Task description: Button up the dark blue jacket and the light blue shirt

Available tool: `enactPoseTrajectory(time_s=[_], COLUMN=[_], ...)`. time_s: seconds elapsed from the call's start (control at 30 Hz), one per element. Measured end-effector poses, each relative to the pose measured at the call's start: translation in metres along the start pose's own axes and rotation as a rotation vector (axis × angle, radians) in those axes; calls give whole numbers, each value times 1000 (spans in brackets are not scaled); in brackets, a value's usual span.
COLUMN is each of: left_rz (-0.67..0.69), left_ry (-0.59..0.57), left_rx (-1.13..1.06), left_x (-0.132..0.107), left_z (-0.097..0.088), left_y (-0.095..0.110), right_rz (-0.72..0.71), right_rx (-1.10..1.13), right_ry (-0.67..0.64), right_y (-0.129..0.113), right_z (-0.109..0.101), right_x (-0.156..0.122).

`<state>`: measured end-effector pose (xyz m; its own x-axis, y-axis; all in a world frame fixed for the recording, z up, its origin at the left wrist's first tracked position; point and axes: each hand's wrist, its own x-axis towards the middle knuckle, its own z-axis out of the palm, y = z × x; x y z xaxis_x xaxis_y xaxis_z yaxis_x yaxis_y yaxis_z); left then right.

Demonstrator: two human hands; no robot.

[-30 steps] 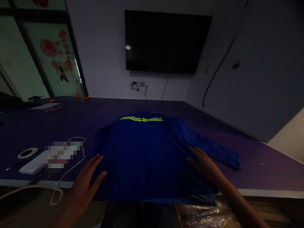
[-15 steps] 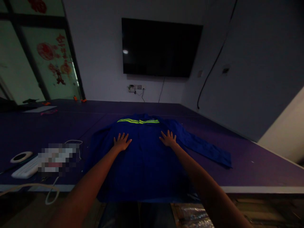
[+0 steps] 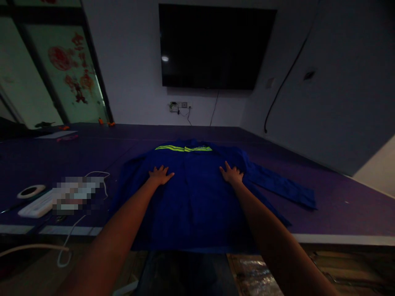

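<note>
A blue jacket [image 3: 189, 209] lies spread out on the purple tabletop [image 3: 336, 218], its collar end toward the wall and its near hem reaching past the white front edge. 2 yellow-green bands [image 3: 197, 149] cross it near the collar, 1 on each side of the middle line. The right-side sleeve [image 3: 284, 185] stretches out diagonally over the tabletop; the cloth on the other side runs down beside the left forearm, which hides part of it.

The 2 hands rest on the jacket, well apart from each other, 1 on each side of the middle line and below the bands. The left hand [image 3: 159, 176] is palm down with its fingers fanned out. The right hand [image 3: 233, 175] is also palm down, its fingers less widely spread. Neither grips the cloth.

Left of the jacket, a white ring-shaped object [image 3: 43, 189] lies near a long white object [image 3: 35, 208], which is partly covered by a blurred patch. A thin white cable [image 3: 98, 172] curves beside them. Farther back are a pale sheet [image 3: 58, 135], a pink item [image 3: 68, 138] and small orange pieces [image 3: 111, 124].

A dark screen [image 3: 216, 47] hangs on the wall above sockets [image 3: 184, 105].
</note>
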<state>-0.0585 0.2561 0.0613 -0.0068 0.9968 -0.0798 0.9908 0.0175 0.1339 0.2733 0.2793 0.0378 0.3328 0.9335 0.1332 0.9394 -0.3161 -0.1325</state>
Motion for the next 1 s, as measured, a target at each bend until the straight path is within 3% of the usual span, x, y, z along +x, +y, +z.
enactPoseTrajectory(time_s=[0.13,0.27,0.4,0.6,0.73,1.0], left_rz=[15,-9,10,48,60,162], left_ry=[-1,111,252,465,537,406], left_rx=[-56,-145,-291,-546,-698,-870], left_x=[31,74,115,166,190,209], left_z=[-25,-35,-23,4,20,34], left_y=[8,27,57,90,90,74], right_rz=[-86,-223,-284,-436,-491,-610], right_rx=[28,122,377,483,498,487], right_ry=[135,308,205,160,130,34], right_y=[-10,-47,-107,-182,-195,-194], right_z=[-13,-22,-18,12,37,52], right_x=[5,29,63,99,114,125])
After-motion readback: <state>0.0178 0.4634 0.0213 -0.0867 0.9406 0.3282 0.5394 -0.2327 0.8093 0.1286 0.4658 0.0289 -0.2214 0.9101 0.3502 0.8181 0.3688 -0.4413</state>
